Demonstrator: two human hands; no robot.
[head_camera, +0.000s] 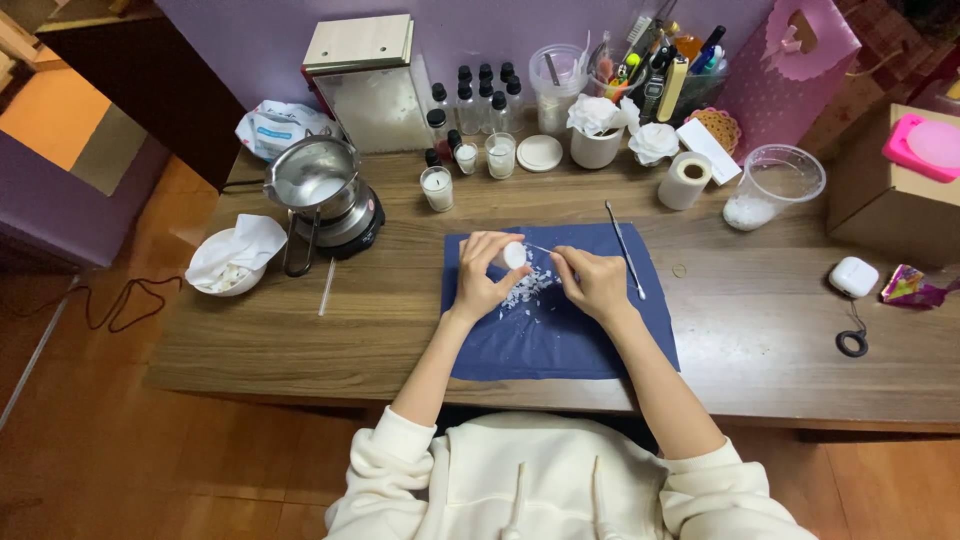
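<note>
Seemingly mid-scraping: left hand (483, 270) grips a small white wax-filled jar (512, 255) over the blue cloth (560, 335) on the table (760, 340); right hand (596, 283) pinches a thin metal tool (541, 248) at its mouth. White flakes (524, 290) beneath suggest steady prying.

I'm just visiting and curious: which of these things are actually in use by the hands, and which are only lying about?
In use:
left hand holding a small white jar
right hand with a thin tool
white flakes
blue cloth

Lying about:
metal pot
paper roll
plastic cup
dark-capped bottles
white case
</note>
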